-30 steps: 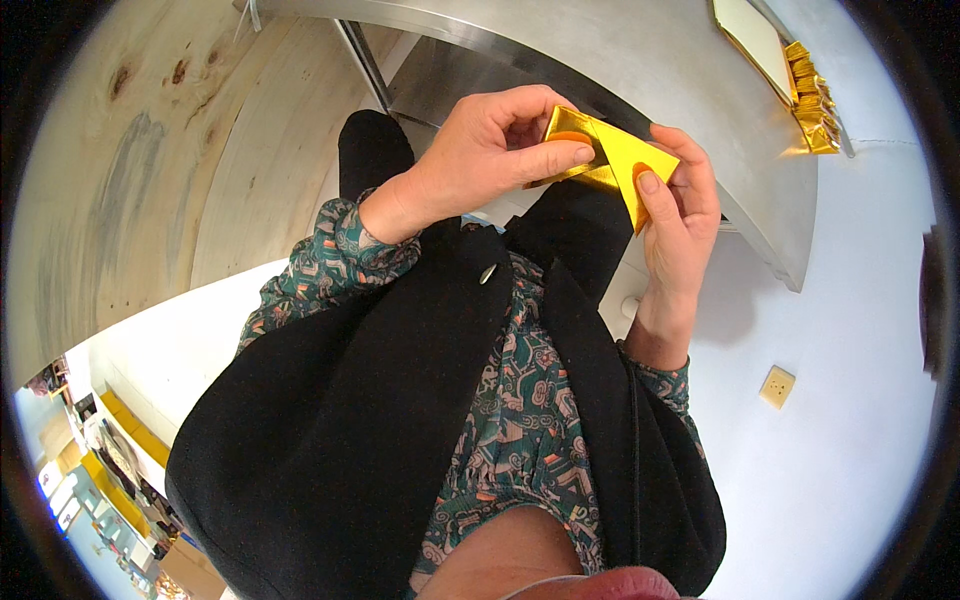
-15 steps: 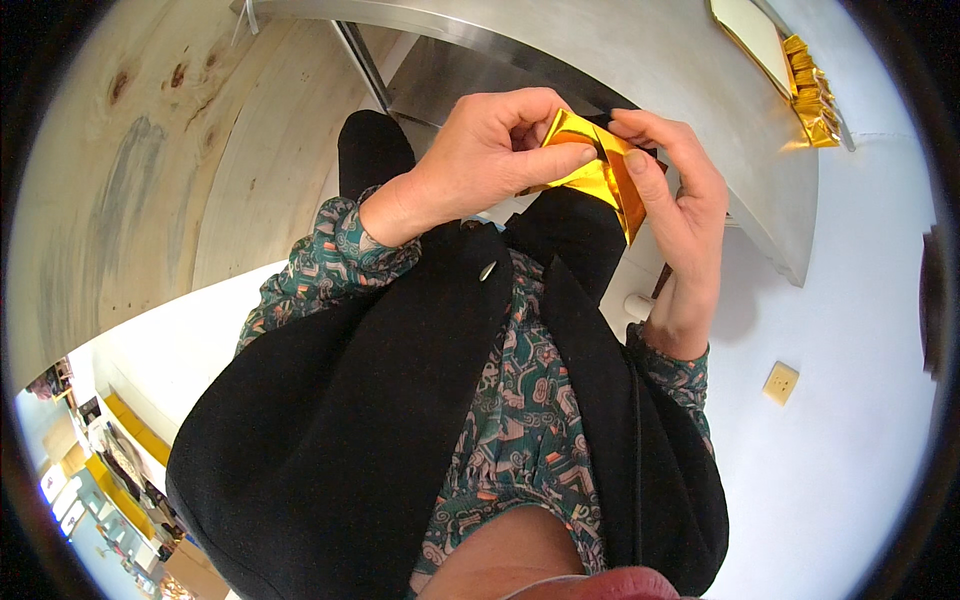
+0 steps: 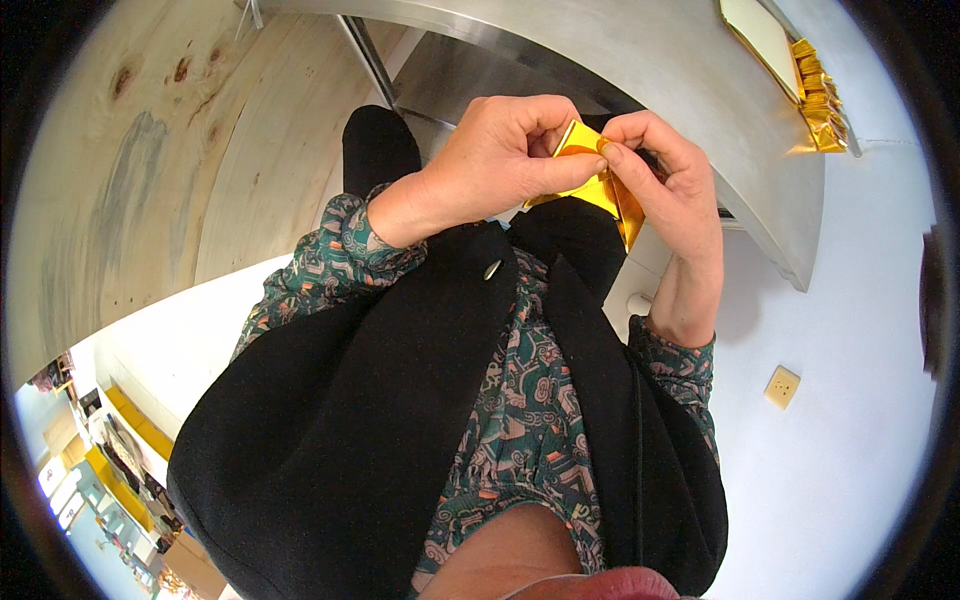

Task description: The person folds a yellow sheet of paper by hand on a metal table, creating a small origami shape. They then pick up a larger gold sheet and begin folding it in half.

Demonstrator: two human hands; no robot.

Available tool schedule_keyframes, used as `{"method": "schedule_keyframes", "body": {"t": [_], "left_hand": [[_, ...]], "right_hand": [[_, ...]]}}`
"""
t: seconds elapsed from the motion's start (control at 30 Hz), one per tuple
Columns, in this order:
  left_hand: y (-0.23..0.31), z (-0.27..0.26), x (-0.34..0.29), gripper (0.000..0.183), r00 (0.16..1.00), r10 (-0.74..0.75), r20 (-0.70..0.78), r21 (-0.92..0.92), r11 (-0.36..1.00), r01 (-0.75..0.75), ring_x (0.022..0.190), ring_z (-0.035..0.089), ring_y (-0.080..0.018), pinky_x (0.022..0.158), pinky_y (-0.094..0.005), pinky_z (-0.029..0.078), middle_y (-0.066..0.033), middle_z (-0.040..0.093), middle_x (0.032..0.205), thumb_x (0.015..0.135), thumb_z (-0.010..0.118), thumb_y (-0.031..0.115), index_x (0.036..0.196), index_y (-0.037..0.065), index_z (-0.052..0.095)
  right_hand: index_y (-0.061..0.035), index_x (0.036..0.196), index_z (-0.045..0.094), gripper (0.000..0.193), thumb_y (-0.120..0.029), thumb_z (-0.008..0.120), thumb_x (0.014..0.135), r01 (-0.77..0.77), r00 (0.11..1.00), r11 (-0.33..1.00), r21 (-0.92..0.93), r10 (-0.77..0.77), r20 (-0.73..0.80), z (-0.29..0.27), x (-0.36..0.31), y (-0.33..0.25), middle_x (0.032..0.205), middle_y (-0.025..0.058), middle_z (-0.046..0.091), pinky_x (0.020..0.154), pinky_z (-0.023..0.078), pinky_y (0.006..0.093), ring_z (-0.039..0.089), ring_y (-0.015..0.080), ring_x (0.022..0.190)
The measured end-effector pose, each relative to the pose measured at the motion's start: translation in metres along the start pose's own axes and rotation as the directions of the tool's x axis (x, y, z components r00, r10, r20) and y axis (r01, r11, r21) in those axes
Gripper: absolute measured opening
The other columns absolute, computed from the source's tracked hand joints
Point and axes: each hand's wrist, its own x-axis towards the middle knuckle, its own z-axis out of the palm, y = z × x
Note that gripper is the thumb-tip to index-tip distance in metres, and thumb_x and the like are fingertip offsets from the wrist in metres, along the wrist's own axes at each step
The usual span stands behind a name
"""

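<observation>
Above my lap, a shiny gold foil paper [image 3: 600, 192] is held between both hands, partly folded, with loose corners pointing down. My left hand [image 3: 495, 155] grips its left side, thumb lying along the front and fingers curled behind. On the other side my right hand [image 3: 680, 185] pinches the paper's upper fold between thumb and forefinger. The two thumb tips are close together at the fold. Some of the paper is hidden behind the fingers.
Ahead is a steel table [image 3: 640, 50] with a curved-looking front edge. At its far right lie a pale, gold-edged sheet [image 3: 762, 42] and a row of folded gold foil pieces [image 3: 820, 100]. A wooden board [image 3: 200, 150] is at left, a wall socket [image 3: 782, 387] at right.
My right thumb and forefinger have moved left and inward, closing on the upper fold near my left thumb. The paper's right flap is now bent over more.
</observation>
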Motion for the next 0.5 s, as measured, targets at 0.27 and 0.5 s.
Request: {"method": "schedule_keyframes", "body": {"t": [0.27, 0.5], "left_hand": [[0.001, 0.0, 0.001, 0.02, 1.0, 0.006, 0.02, 0.061, 0.998, -0.007, 0.065, 0.05, 0.0021, 0.054, -0.0176, 0.038, 0.008, 0.057, 0.072, 0.098, 0.072, 0.021, 0.088, 0.004, 0.066], [-0.002, -0.002, 0.005, 0.036, 0.987, 0.154, -0.04, 0.114, 0.982, -0.148, 0.061, 0.048, -0.0001, 0.052, -0.0208, 0.037, 0.0059, 0.052, 0.066, 0.107, 0.058, 0.03, 0.083, 0.003, 0.065]], "right_hand": [[-0.0034, 0.099, 0.065, 0.007, -0.01, 0.066, 0.098, 0.049, 0.998, 0.992, 0.115, -0.053, 0.035, -0.001, 0.004, 0.01, 0.082, -0.005, 0.06, 0.067, 0.043, 0.0194, 0.053, 0.0022, 0.074], [-0.004, 0.098, 0.065, 0.005, -0.009, 0.065, 0.098, 0.032, 0.997, 0.992, 0.119, -0.024, -0.068, 0.001, 0.005, 0.019, 0.077, -0.0058, 0.058, 0.062, 0.04, 0.0183, 0.051, 0.0011, 0.069]]}}
